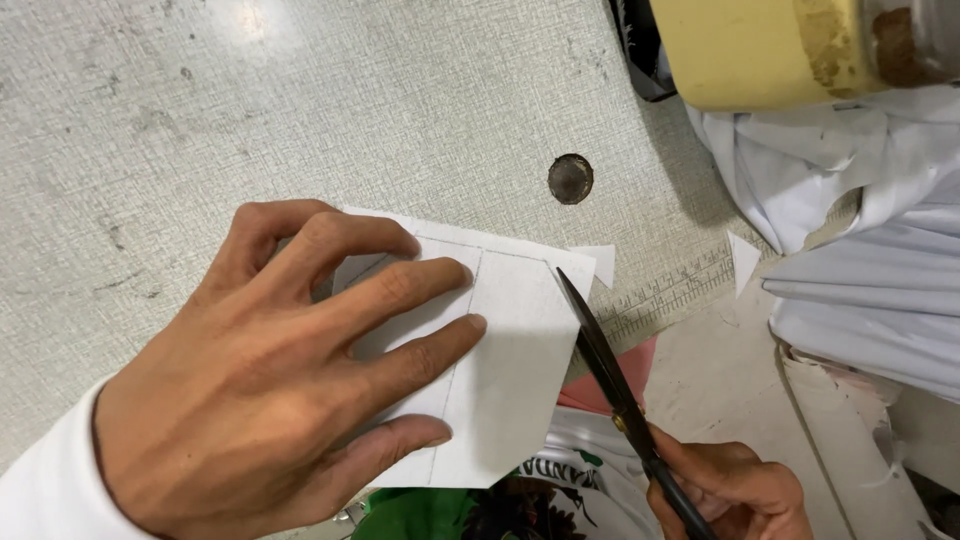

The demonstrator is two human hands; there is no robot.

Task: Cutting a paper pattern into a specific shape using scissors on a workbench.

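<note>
Nearest the camera, the left hand (270, 370) is being pressed flat on a white paper piece (500, 360), with the fingers spread and extended across its upper left part; a white sleeve (45, 490) is being worn at the wrist. Beneath everything, a grey speckled table (200, 110) is being used as the work surface, and the paper piece is lying on it near the front edge, marked with thin pencil lines. At the right, folded white fabric (860, 260) is being stacked, and a yellow cylindrical object (760, 45) is being seen at the top edge. The right hand (735, 490) is being held low at the right, its fingers curled around the handles of black scissors (620, 385). The blades are being held nearly together against the right edge of the paper piece. A pink sheet (620, 380) is lying under the blades. A round metal insert (570, 178) is set in the table, and two small white offcuts (600, 262) (742, 262) are lying beside a printed ruler strip (665, 292).
</note>
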